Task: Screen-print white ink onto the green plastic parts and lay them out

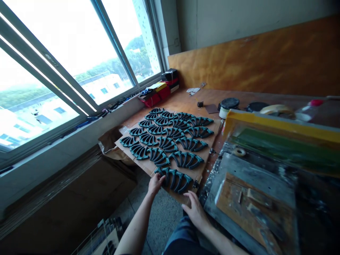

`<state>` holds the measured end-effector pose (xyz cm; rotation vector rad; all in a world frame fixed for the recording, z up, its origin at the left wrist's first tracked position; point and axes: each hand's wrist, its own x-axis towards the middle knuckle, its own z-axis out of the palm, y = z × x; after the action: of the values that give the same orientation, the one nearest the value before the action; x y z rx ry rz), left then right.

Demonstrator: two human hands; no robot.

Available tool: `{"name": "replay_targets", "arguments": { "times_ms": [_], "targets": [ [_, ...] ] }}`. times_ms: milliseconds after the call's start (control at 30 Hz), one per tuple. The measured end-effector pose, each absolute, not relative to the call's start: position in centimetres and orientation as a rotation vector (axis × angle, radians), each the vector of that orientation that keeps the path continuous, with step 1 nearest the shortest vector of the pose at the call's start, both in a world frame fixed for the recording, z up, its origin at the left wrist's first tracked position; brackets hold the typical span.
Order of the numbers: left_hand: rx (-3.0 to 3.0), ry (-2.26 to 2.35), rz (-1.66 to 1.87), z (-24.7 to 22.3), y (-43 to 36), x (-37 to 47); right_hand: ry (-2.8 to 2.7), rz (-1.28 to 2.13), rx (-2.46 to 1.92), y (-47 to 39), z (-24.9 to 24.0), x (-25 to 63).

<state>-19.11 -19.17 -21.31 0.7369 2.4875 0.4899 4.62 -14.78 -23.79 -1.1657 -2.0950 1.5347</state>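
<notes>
The nearest fan-shaped row of dark curved pieces with teal edges (174, 179) lay directly ahead of the person, just beyond both hands. Its long axis ran crosswise, from the left hand (156, 183) toward the right and slightly nearer the body. The left hand was the closer of the two, at the row's left end with thumb and forefinger drawn near each other; whether they pinched the row or only rested against it could not be told. The right hand (196, 210) held nothing; its fingers were parted and loosely bent, and its fingertips stood just short of the row's right end, apart from it.

The row sat close along the near edge of a cardboard sheet (195, 173). Beyond it from the hands, a narrow bare strip parted it from the other fan-shaped rows (186, 159), which were ranked closely away toward the window. Toward the body, past the cardboard's edge, only the floor (159, 216) showed below. Just ahead of the right hand, a small black object (196, 184) stood at the cardboard's corner, and to that hand's right a grey panel (223, 166) bounded the room on that side. Farther off, ahead and to the right, stood a black-lidded tin (230, 103).
</notes>
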Motion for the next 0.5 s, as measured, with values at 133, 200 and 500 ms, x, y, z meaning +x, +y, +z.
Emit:
{"name": "replay_targets", "arguments": {
  "times_ms": [133, 200, 500],
  "targets": [
    [0.803, 2.467, 0.463, -21.3, -19.2, -20.0, -1.822, 1.439, -1.182, -15.2, -25.8, 3.9],
    [0.866, 2.427, 0.439, -21.3, -19.2, -20.8, -1.72, 1.395, -1.23, -15.3, -27.1, 3.6],
    [0.995, 1.938, 0.385, -20.1, -20.2, -28.4, -1.291, 1.418, -1.725, -15.0, -29.1, 2.3]
  ]
}}
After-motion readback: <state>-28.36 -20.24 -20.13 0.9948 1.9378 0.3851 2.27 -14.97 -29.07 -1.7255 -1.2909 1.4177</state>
